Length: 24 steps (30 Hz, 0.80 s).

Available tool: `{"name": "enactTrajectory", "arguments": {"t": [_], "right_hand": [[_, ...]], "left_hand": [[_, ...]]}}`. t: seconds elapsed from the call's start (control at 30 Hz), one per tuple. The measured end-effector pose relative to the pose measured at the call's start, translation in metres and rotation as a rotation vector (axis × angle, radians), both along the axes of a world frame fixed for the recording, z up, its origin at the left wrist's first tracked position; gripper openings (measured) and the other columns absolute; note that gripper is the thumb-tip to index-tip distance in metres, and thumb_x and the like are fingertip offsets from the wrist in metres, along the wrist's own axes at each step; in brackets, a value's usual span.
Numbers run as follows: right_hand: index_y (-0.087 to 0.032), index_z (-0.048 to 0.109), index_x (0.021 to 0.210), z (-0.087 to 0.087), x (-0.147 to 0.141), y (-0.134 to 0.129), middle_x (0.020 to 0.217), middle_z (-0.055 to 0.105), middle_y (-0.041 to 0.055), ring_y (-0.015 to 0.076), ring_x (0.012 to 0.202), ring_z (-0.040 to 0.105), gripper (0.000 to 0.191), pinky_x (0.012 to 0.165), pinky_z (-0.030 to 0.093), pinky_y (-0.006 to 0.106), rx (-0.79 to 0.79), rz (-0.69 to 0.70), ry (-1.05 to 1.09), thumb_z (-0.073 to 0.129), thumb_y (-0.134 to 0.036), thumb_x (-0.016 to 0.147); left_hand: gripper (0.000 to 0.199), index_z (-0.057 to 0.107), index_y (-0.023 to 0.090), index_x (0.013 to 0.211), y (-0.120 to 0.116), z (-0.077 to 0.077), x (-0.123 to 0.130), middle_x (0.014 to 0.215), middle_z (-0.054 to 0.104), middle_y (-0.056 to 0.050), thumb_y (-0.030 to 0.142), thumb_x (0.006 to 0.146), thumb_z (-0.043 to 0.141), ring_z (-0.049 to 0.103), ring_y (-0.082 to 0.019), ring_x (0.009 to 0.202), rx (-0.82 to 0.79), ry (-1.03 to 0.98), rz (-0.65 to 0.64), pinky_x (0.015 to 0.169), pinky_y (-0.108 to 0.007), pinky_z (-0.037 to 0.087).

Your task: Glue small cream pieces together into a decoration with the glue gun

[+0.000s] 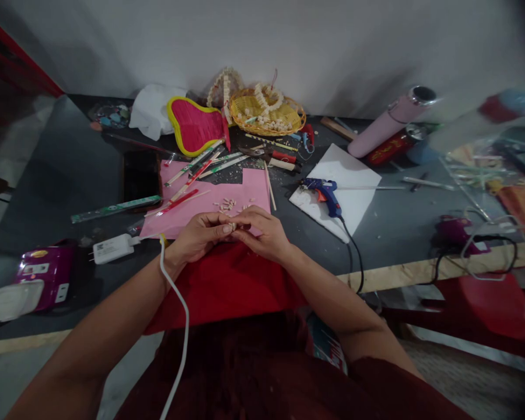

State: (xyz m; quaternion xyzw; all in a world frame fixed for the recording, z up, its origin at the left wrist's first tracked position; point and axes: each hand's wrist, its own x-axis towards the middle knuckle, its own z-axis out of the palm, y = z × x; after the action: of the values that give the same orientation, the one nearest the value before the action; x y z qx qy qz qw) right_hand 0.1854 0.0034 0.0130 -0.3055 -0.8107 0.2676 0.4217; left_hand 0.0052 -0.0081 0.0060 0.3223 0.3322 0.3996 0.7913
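My left hand [203, 234] and my right hand [262, 233] meet over the near edge of a pink sheet [219, 195]. The fingertips of both are closed on a tiny cluster of pale, wood-coloured pieces [233, 226], partly hidden by the fingers. Just beyond, several short cut stick pieces [227, 205] lie loose on the sheet. Wrapped chopsticks [196, 175] are spread to the left, and a bare thin stick [270, 185] lies to the right. A red cloth [236, 280] hangs below my hands.
To the right, a blue glue gun [326, 192] rests on a white board [359, 175], its cord running over the table edge. A wicker basket [245, 125], pink bottle [389, 122] and red can [396, 146] stand behind. At left are a phone [142, 178] and white charger [114, 249].
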Motion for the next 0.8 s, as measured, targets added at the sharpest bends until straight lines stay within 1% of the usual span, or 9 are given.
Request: {"name": "enactTrajectory", "arguments": {"t": [0.13,0.27,0.4,0.53,0.6,0.7,0.8], "right_hand": [[-0.022,0.065,0.099,-0.0005,0.0004,0.0008,0.086,0.064,0.0042,0.0131,0.082,0.061,0.015,0.073,0.055,0.029,0.034,-0.019,-0.012,0.058,-0.025,0.085],[-0.021,0.065,0.097,-0.0014,-0.0005,0.0006,0.085,0.065,0.0051,0.0138,0.082,0.061,0.014,0.074,0.055,0.029,0.083,-0.034,-0.023,0.056,-0.025,0.087],[-0.020,0.065,0.096,-0.0013,-0.0015,-0.0007,0.086,0.065,0.0063,0.0152,0.084,0.061,0.015,0.076,0.054,0.030,0.071,-0.037,-0.059,0.053,-0.023,0.088],[-0.020,0.064,0.095,-0.0016,-0.0025,-0.0015,0.087,0.064,0.0068,0.0159,0.087,0.060,0.014,0.077,0.053,0.031,0.078,-0.014,-0.072,0.052,-0.020,0.088],[-0.020,0.063,0.096,-0.0021,-0.0032,-0.0014,0.088,0.064,0.0064,0.0151,0.086,0.060,0.014,0.076,0.053,0.031,0.067,-0.020,-0.057,0.052,-0.021,0.088],[-0.021,0.062,0.101,-0.0024,-0.0036,-0.0007,0.090,0.064,0.0053,0.0140,0.086,0.060,0.016,0.077,0.054,0.030,0.041,-0.034,-0.020,0.054,-0.021,0.087],[-0.022,0.062,0.104,-0.0022,-0.0028,-0.0001,0.091,0.063,0.0051,0.0139,0.088,0.060,0.020,0.078,0.054,0.030,0.037,-0.009,0.014,0.055,-0.019,0.086]], "left_hand": [[0.018,0.070,0.010,0.085,-0.0003,-0.0024,-0.0012,0.076,0.068,-0.006,0.023,0.073,0.072,0.063,-0.012,0.069,0.028,0.022,-0.017,0.069,-0.023,0.051],[0.015,0.069,0.010,0.079,-0.0002,-0.0020,-0.0007,0.074,0.067,-0.005,0.024,0.073,0.072,0.062,-0.012,0.069,0.044,0.031,-0.021,0.069,-0.023,0.049],[0.017,0.069,0.010,0.080,-0.0003,-0.0025,-0.0005,0.074,0.067,-0.005,0.025,0.072,0.073,0.062,-0.012,0.070,0.049,0.038,-0.024,0.070,-0.024,0.048],[0.016,0.069,0.010,0.080,-0.0005,-0.0036,-0.0009,0.074,0.066,-0.004,0.023,0.073,0.072,0.061,-0.011,0.070,0.059,0.043,-0.023,0.070,-0.022,0.049],[0.016,0.069,0.010,0.081,-0.0004,-0.0033,-0.0006,0.073,0.067,-0.004,0.022,0.072,0.073,0.062,-0.011,0.069,0.040,0.033,-0.008,0.071,-0.023,0.050],[0.019,0.069,0.011,0.084,0.0000,-0.0023,-0.0001,0.076,0.068,-0.004,0.021,0.070,0.075,0.065,-0.013,0.072,0.015,0.000,0.014,0.075,-0.026,0.053],[0.019,0.069,0.011,0.085,0.0004,-0.0019,-0.0003,0.079,0.069,-0.005,0.019,0.069,0.075,0.066,-0.013,0.074,0.021,-0.026,0.011,0.077,-0.027,0.054]]}}
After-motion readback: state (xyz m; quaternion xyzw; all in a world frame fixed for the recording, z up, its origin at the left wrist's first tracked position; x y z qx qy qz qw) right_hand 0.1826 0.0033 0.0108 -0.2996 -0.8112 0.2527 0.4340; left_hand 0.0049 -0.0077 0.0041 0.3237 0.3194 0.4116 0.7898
